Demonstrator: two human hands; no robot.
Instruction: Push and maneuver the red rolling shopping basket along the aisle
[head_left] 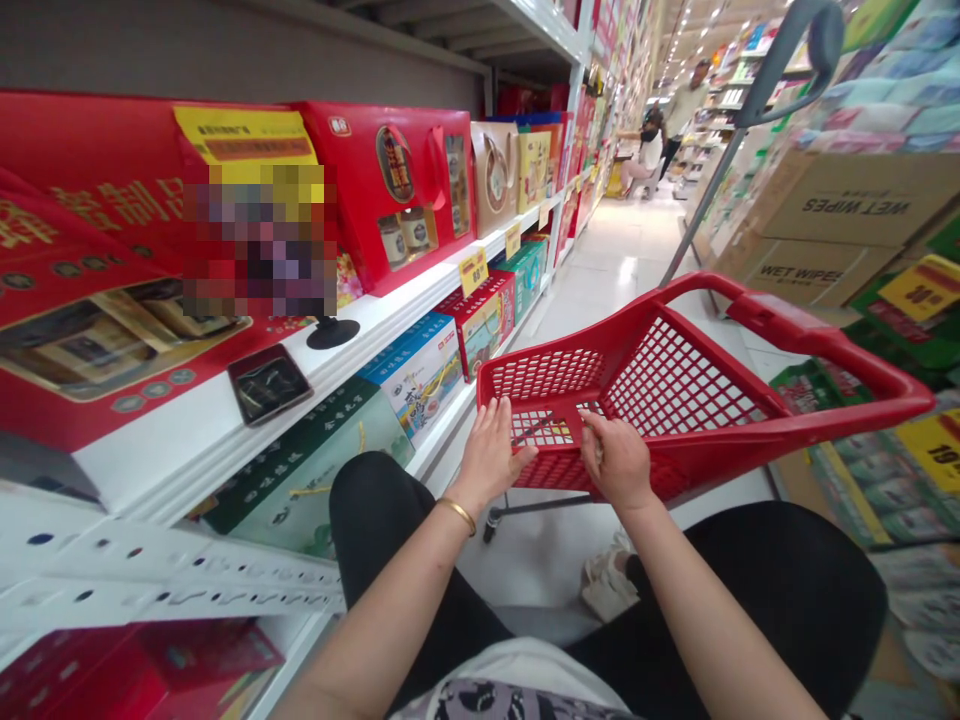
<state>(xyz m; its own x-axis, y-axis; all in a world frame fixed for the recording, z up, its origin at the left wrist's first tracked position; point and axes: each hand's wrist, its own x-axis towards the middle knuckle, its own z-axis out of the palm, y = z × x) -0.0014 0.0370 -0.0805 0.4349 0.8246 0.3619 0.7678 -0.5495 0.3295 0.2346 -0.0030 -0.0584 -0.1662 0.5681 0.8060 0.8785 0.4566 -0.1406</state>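
Observation:
My left hand (491,452), with a gold bangle on the wrist, is at the near left corner of a red shopping cart (701,448). Its fingers are stretched out and nothing shows in them; whether it touches the rim I cannot tell. Just to the right, my right hand (619,462) is at the cart's near side with its fingers curled in and the thumb side up. What those fingers hold, if anything, is too small to make out. Through the cart's lattice the pale floor shows.
On the left, a white shelf (405,290) carries red gift boxes (352,165) and a dark flat phone-like thing (270,383). Wet wipes cartons (832,205) are stacked on the right. Two people are farther down the aisle (600,270). My knees flank the cart's near end.

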